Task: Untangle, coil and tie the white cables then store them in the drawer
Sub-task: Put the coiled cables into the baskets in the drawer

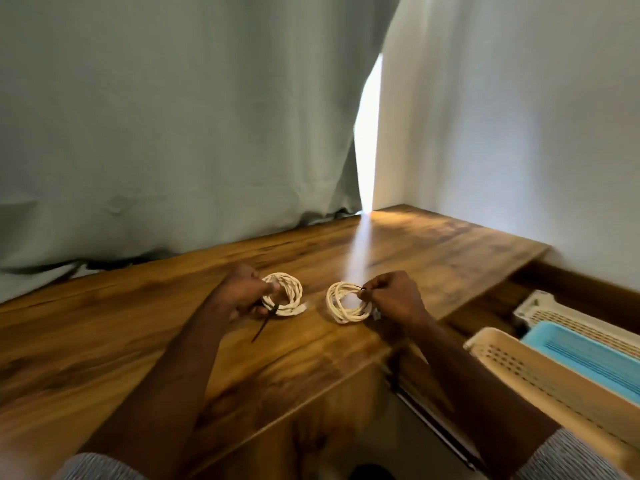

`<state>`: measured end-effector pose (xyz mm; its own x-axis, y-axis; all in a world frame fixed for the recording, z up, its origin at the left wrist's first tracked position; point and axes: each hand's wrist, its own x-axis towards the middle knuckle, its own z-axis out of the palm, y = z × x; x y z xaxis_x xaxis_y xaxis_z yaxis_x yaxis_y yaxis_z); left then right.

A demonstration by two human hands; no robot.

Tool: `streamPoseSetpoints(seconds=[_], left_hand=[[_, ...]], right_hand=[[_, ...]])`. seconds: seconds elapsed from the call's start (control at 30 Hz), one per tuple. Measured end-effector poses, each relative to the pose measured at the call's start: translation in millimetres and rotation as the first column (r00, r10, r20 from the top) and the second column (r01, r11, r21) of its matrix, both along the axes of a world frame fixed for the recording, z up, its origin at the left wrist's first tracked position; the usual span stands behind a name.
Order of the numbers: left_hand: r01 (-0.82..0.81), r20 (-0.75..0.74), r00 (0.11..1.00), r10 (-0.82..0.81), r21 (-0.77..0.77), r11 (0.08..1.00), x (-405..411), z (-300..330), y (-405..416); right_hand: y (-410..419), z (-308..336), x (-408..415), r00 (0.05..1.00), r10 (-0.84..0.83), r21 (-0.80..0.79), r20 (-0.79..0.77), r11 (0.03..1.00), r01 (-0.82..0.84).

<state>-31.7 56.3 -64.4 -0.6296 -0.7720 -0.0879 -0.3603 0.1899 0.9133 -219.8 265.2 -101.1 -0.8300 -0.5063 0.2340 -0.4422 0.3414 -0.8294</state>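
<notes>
Both coils mid-frame: my left hand (242,296) grips the left coil (285,294), right hand (391,299) pinches the right coil (346,303); loose ties could unravel them.

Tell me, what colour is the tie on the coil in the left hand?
Dark, black or dark brown, against the white coil; the tie shows in the head view.
</notes>
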Motion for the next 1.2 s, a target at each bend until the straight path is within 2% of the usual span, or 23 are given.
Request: streamPoseSetpoints(seconds=[0.17,0.43,0.5,0.6,0.77,0.97,1.1,1.2], left_hand=[[0.153,-0.137,0.979,-0.148,0.025,0.988,-75.4,5.4,81.5],[0.457,-0.161,0.885,-0.437,0.129,0.880,-178.1,-9.1,235.7],[0.539,-0.103,0.842,-0.529,0.140,0.831,-193.5,-16.2,267.8],[0.656,0.062,0.744,-0.665,0.121,0.745,-211.9,-31.4,303.8],[0.758,0.331,0.587,-0.739,0.095,0.645,-221.4,-59.2,329.3],[0.785,0.532,0.553,-0.641,-0.077,0.614,-218.9,-68.2,337.6],[0.779,0.580,0.560,-0.592,-0.124,0.615,-222.8,-73.9,332.6],[0.782,0.559,0.562,-0.610,-0.118,0.612,-226.7,-73.6,329.5]], right_hand=[[103.1,15.6,-50.9,0.984,-0.169,-0.018,-0.059,0.986,0.168],[266.9,3.7,-105.9,0.920,-0.390,-0.051,-0.044,0.920,0.388],[299.2,-7.2,-116.0,0.901,-0.434,-0.047,-0.010,0.900,0.433],[332.4,-22.2,-128.5,0.858,-0.514,-0.052,0.013,0.856,0.514],[349.5,-47.5,-138.2,0.824,-0.563,-0.020,0.063,0.824,0.566],[337.3,-40.0,-154.6,0.866,-0.499,0.178,0.026,0.855,0.487],[319.3,-39.6,-165.0,0.850,-0.521,0.244,0.076,0.836,0.490],[308.6,-58.5,-171.2,0.826,-0.550,0.275,0.124,0.819,0.504]])
